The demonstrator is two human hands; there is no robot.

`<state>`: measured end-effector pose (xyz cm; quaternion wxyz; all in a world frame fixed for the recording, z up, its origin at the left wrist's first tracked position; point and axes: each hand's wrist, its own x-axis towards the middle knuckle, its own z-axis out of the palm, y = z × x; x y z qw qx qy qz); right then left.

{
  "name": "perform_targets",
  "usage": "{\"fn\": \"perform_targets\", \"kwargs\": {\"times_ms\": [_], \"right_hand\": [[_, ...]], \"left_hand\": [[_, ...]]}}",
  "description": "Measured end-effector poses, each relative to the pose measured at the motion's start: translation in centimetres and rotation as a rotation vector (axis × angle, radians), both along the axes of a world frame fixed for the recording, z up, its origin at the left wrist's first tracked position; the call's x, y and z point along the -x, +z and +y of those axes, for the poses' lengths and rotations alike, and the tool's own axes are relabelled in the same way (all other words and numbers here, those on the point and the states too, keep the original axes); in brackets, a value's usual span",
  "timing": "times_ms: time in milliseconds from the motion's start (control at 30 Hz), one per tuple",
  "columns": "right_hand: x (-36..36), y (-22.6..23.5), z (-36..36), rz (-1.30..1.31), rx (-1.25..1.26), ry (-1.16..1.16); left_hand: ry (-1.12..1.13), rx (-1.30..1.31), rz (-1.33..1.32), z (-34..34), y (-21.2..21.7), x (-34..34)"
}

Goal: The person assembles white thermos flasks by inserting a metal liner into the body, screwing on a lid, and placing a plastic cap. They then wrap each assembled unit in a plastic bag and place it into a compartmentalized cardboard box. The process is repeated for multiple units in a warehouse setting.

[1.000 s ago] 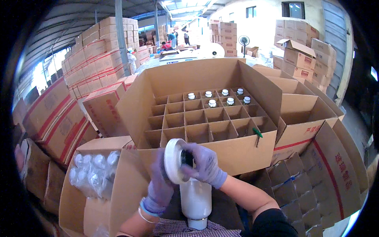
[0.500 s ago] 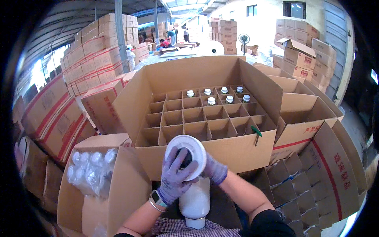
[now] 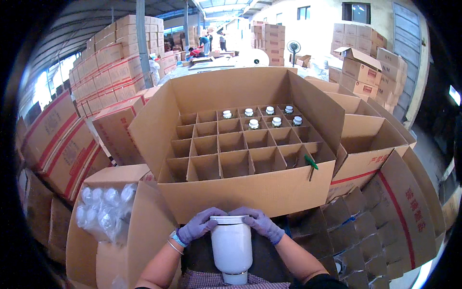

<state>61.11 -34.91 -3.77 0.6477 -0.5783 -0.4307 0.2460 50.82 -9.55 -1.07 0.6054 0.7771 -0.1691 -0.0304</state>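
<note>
Between hands, white container (wide-rimmed)

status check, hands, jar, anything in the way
Left hand and right hand holding white jar by its wide rim. Narrow end toward checked cloth. Divided carton just beyond.

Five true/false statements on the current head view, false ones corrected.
1. The left hand and right hand both touch the white container. True.
2. Both hands are bare. False: both wear gloves.
3. Seven white-capped bottles stand in the divided carton. True.
4. Plastic-wrapped items lie right of the divided carton. False: the plastic-wrapped items sit in the open box at lower left.
5. A pedestal fan stands beyond the divided carton. True.
</note>
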Motion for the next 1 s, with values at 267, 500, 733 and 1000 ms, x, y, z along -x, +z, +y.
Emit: {"fn": "perform_targets", "kwargs": {"times_ms": [267,500,733,1000], "right_hand": [[0.5,-0.5,-0.2,-0.045,0.025,0.001],[4.2,-1.4,1.1,0.159,-0.071,-0.069],[3.9,-3.9,2.7,0.792,-0.214,-0.064],[5.7,4.6,0.0,-0.18,-0.241,-0.237]], "left_hand": [[-0.009,0.112,-0.083,0.2,-2.3,0.6],[0.112,0.014,-0.22,-2.2,-0.6,5.2],[0.346,-0.498,-0.385,-7.5,4.0,5.7],[0.82,0.011,0.04,2.2,-10.7,2.5]]}}
